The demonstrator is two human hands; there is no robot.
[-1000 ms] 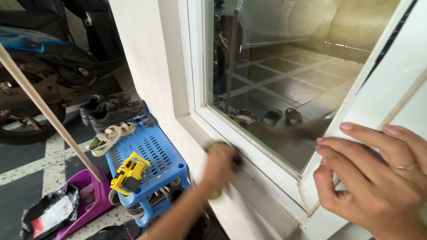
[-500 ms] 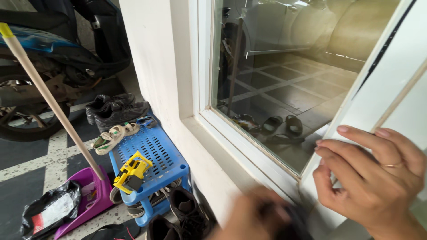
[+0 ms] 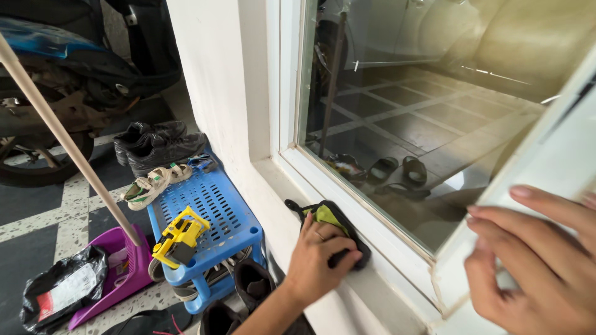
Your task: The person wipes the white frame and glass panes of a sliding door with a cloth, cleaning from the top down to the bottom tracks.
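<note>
My left hand [image 3: 318,259] presses a dark cleaning cloth [image 3: 333,218] with a yellow-green patch onto the white window sill [image 3: 372,273], fingers curled over it, a ring on one finger. My right hand [image 3: 539,267] rests with spread fingers on the white frame [image 3: 496,205] of the window at the lower right. The glass pane [image 3: 422,105] above the sill reflects a tiled floor and sandals.
Left of the sill stands a blue plastic shoe rack [image 3: 208,217] with sandals, dark shoes [image 3: 158,146] and a yellow toy truck [image 3: 179,236]. A wooden broom handle [image 3: 65,139] leans over a purple dustpan [image 3: 108,273]. A motorbike [image 3: 56,80] is parked at upper left.
My left hand swept the cloth along the sill toward the right corner, then came back left to the sill's middle. My right hand shifted slightly right and lower on the frame.
</note>
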